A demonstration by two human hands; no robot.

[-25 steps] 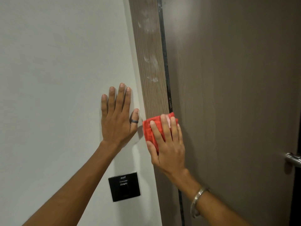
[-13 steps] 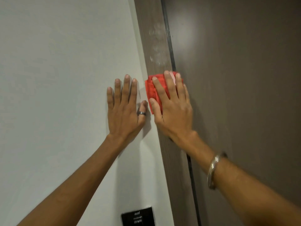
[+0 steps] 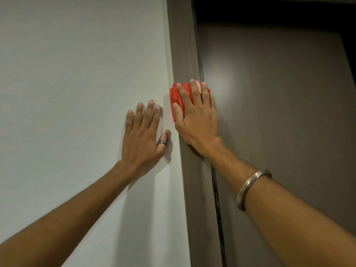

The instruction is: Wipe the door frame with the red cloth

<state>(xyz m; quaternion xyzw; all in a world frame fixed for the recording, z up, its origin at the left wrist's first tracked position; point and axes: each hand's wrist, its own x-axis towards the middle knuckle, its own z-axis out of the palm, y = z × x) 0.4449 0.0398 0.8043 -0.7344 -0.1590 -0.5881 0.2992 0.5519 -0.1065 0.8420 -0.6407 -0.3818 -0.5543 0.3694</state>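
The brown wood-grain door frame point(image 3: 183, 45) runs vertically through the middle of the view. My right hand point(image 3: 196, 116) lies flat on it, pressing the folded red cloth point(image 3: 174, 95) against the frame; most of the cloth is hidden under my fingers. My left hand point(image 3: 143, 135) rests flat on the white wall point(image 3: 77, 83) just left of the frame, fingers spread, holding nothing, a ring on its thumb.
The closed brown door point(image 3: 279, 112) fills the right side, with a dark gap line between it and the frame. The top of the door opening point(image 3: 269, 12) shows dark at the upper right. A metal bangle point(image 3: 250, 187) sits on my right wrist.
My right hand has slid the red cloth upward along the frame, over the whitish smudges, which no longer show. The view has tilted up; the wall switch and door handle have left the frame.
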